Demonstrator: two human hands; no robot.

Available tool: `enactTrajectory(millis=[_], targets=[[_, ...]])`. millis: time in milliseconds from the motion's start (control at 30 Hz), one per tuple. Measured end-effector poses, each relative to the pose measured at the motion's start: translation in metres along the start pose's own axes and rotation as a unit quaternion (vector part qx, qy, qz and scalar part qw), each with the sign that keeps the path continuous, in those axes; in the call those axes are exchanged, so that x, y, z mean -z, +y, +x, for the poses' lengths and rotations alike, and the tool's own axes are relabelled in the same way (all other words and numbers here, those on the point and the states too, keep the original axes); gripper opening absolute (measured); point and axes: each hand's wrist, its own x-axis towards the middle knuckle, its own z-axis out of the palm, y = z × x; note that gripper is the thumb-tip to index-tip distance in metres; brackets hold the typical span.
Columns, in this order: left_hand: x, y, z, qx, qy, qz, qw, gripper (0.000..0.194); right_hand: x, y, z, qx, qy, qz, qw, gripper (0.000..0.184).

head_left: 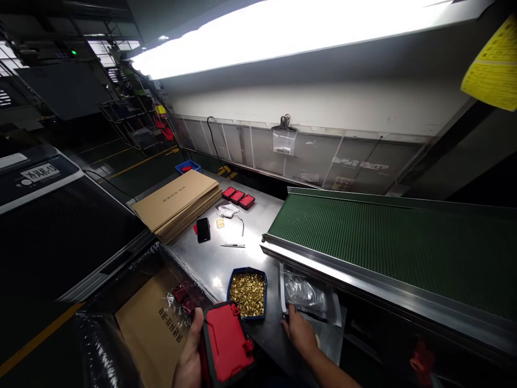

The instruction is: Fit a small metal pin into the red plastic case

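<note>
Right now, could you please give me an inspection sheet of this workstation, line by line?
Surface: steel table, bare metal with glare, beside a green conveyor belt.
Job's things: red and black case held near the blue tray of small brass parts; clear plastic bags under the belt edge.
Clutter: stack of flat cardboard, three red cases, black phone, thin tool, small white packet.
Grippers: left hand grips the case; right hand rests, fingers down, at the bags.
Cables: thin dark cord by the packet; black cable on the back wall.
Surroundings: lined carton at lower left, bright strip light, yellow sheet.
</note>
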Motion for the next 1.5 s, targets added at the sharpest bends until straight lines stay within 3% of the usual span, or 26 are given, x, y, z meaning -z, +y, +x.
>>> enactTrajectory(millis=[100,300,467,700,800,900,1067,1200,1367,1500], targets=[[0.018,-0.002,0.008,-0.003,-0.068,-0.007,0.998,0.075,-0.005,0.01,-0.01,0.033,0.006,-0.005,0.999,0.041],[0.044,-0.002,0.019,-0.03,-0.097,-0.037,0.994,0.064,-0.014,0.017,-0.022,0.095,0.009,-0.011,0.995,0.023],[0.041,0.0,0.017,-0.073,-0.09,-0.035,0.993,0.076,-0.018,0.019,-0.02,0.136,0.003,-0.002,0.991,0.028],[0.043,0.011,0.02,-0.025,-0.207,-0.038,0.977,0.05,-0.011,0.025,-0.025,0.121,0.018,0.045,0.991,0.034],[0.042,0.011,0.021,-0.01,-0.195,-0.013,0.981,0.047,0.001,0.017,-0.027,0.109,0.026,0.088,0.99,0.025],[0.036,0.009,0.019,-0.01,-0.169,0.006,0.985,0.049,0.026,-0.005,-0.03,0.108,0.038,0.167,0.979,0.017],[0.025,0.005,0.012,0.017,-0.144,0.016,0.989,0.047,0.095,-0.058,-0.05,0.146,0.064,0.317,0.935,0.042],[0.022,0.003,0.011,0.03,-0.159,0.024,0.986,0.053,0.134,-0.088,-0.068,0.156,0.043,0.425,0.891,0.044],[0.023,0.0,0.012,0.049,-0.162,-0.017,0.985,0.053,0.141,-0.092,-0.078,0.114,-0.046,0.54,0.833,0.05],[0.023,-0.001,0.006,0.016,-0.156,-0.061,0.986,0.063,0.138,-0.072,-0.096,0.09,-0.218,0.592,0.77,0.059]])
